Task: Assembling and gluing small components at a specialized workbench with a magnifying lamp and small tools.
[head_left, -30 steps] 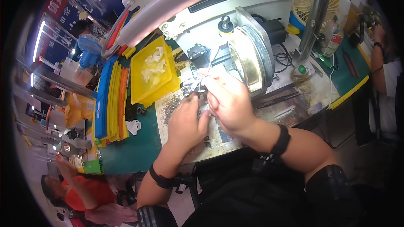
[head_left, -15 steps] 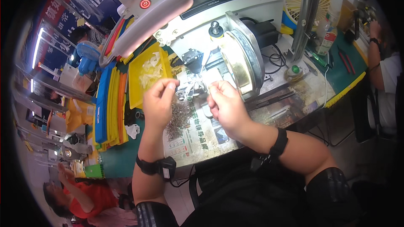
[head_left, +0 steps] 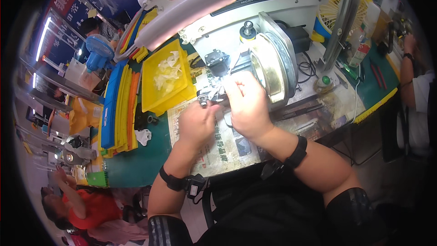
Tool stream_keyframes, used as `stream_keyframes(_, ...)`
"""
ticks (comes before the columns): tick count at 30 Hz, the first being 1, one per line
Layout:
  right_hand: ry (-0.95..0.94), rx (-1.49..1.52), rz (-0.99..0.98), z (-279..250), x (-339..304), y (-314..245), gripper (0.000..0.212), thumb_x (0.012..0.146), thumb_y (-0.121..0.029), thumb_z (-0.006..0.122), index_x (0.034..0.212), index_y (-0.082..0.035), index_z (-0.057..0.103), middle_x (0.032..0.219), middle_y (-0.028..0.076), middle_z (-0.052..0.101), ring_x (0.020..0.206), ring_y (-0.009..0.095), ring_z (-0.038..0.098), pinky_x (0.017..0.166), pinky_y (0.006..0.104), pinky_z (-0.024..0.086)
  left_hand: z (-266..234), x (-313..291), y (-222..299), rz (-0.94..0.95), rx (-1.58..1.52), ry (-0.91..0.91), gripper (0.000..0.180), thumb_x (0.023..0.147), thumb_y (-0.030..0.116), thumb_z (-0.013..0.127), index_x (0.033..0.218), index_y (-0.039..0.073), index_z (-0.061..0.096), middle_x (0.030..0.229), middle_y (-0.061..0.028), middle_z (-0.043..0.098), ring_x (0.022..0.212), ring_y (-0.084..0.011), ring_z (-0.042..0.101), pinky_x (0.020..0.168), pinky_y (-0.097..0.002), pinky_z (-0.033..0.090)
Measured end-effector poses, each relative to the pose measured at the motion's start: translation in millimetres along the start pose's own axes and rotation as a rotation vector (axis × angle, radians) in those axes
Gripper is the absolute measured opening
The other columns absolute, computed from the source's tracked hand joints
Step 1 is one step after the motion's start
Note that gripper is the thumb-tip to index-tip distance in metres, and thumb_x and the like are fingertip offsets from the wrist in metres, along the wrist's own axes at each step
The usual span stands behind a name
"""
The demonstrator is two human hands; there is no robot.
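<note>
My left hand (head_left: 198, 124) is closed in front of a small metal fixture (head_left: 203, 100), its thumb pointing right toward my other hand. My right hand (head_left: 248, 104) pinches at the brightly lit spot beside the fixture; glare and the fingers hide whatever is in them. Just beyond is a machine with a round, brass-coloured wheel (head_left: 266, 70) in a grey metal housing. A black block-shaped part (head_left: 217, 62) is mounted left of the wheel. Over the work hangs a long pale lamp (head_left: 189, 13).
A yellow tray (head_left: 150, 98) with whitish scraps stands at the left, beside stacked blue, yellow and orange trays (head_left: 119, 109). Printed paper (head_left: 211, 159) covers the near bench. Red-handled pliers (head_left: 377, 74) lie right. Other people sit at both sides.
Both hands have come closer together at the fixture; the left moved right, the right slightly up. The pile of thin metal pieces is now hidden behind my left hand. The view has shifted slightly.
</note>
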State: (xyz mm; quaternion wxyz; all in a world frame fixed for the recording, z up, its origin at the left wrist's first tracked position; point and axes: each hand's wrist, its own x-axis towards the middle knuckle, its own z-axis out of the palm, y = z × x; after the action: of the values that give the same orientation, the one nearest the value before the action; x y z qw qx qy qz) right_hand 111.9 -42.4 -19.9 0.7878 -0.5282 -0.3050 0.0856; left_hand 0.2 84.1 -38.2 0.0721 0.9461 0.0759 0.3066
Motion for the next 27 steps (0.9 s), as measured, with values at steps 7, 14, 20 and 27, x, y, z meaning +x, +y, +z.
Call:
stream_keyframes(7, -0.029, 0.008, 0.004, 3.3, -2.7, -1.8, 0.008, 0.102, -0.01, 0.058, 0.099, -0.002, 0.058, 0.082, 0.001, 0.059, 0.071, 0.005, 0.052, 0.064, 0.0232, 0.044, 1.2, -4.2, 2.7, -0.083, -0.128, -0.018, 0.022, 0.094, 0.019, 0.067, 0.088, -0.001, 0.072, 0.07, -0.0154, 0.059, 0.065, -0.0342, 0.058, 0.057, -0.0439, 0.045)
stream_keyframes(14, -0.193, 0.198, 0.269, -24.5, -27.5, -7.0, 0.029, 0.11, -0.025, 0.046, 0.125, -0.002, 0.052, 0.079, 0.001, 0.055, 0.06, 0.004, 0.043, 0.056, 0.0192, 0.038, -19.8, -11.8, 33.4, -0.149, 0.029, -0.174, 0.049, 0.093, 0.027, 0.067, 0.125, -0.009, 0.058, 0.1, -0.0242, 0.066, 0.09, -0.0411, 0.065, 0.079, -0.0467, 0.052)
stream_keyframes(20, -0.154, 0.366, 0.347, -9.2, -16.0, -26.7, 0.031, 0.105, -0.015, 0.053, 0.131, 0.002, 0.051, 0.075, -0.001, 0.055, 0.063, 0.004, 0.047, 0.057, 0.0207, 0.039, -14.2, -12.1, 34.7, -0.139, 0.027, -0.167, 0.048, 0.092, 0.024, 0.065, 0.126, -0.009, 0.057, 0.107, -0.0274, 0.067, 0.097, -0.0433, 0.066, 0.083, -0.047, 0.053)
stream_keyframes(27, -0.001, 0.507, 0.504, -5.3, -27.0, -9.0, 0.014, 0.107, -0.017, 0.05, 0.099, -0.006, 0.052, 0.067, -0.002, 0.045, 0.049, 0.006, 0.036, 0.046, 0.0225, 0.03, -67.9, 12.2, -7.3, -0.475, -0.105, 0.138, 0.035, 0.095, 0.017, 0.06, 0.125, 0.001, 0.066, 0.106, -0.0159, 0.074, 0.098, -0.0291, 0.071, 0.09, -0.0382, 0.053)
